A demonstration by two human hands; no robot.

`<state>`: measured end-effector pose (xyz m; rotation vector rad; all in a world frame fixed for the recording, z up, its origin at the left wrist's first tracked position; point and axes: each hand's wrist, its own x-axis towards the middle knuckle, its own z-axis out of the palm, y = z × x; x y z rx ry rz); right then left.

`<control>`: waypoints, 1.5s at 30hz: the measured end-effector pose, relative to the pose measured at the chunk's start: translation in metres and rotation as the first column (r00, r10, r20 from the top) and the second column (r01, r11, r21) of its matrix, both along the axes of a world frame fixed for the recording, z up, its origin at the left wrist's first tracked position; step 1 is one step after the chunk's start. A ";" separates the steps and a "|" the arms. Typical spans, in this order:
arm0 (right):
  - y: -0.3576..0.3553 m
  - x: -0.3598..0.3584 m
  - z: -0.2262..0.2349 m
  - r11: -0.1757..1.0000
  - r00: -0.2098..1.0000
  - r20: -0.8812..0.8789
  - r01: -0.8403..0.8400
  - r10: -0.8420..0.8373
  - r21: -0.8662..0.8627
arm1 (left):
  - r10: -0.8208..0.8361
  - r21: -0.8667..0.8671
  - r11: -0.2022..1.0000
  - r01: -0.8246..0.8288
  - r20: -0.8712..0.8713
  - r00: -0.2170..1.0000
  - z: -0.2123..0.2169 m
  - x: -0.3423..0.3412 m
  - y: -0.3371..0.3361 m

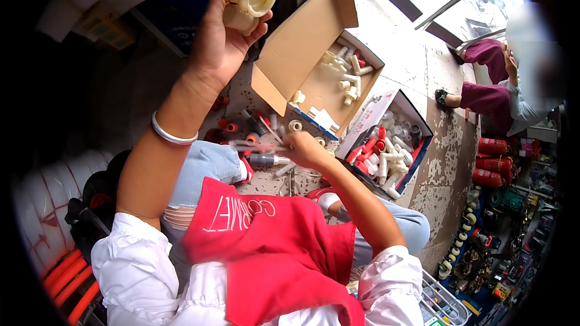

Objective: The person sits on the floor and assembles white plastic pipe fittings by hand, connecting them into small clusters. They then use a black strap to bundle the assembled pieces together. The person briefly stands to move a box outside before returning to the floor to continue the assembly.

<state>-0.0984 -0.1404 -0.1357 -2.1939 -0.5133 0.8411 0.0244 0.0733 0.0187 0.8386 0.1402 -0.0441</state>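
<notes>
Raised at the upper left, my left hand (225, 45) grips a cream plastic pipe fitting (241, 13) with a wide round opening. My right hand (307, 150) is closed low over the floor, beside a pile of loose fittings. Thin pale shapes blurred by motion show at its fingers, and what it holds is not clear. Near it lie a grey and white pipe piece (266, 160) and a cream ring-shaped fitting (295, 125). An open cardboard box (302, 42) beyond holds white, cream and red fittings. To its right, a second box (370, 122) is filled with red, white and grey ones.
Another person (492, 78) sits at the right, beside a bright doorway. Red cylinders (492, 163) and crowded small hardware (507, 235) line the right side. White wrapped rolls (66, 187) and orange tubes (69, 284) stand at the left. A red apron (272, 235) covers my lap.
</notes>
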 end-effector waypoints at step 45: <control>-0.079 -0.007 0.136 0.904 0.667 0.632 0.160 -0.395 0.396 | -0.578 0.298 0.697 0.652 -0.305 0.757 -0.040 -0.090 -0.100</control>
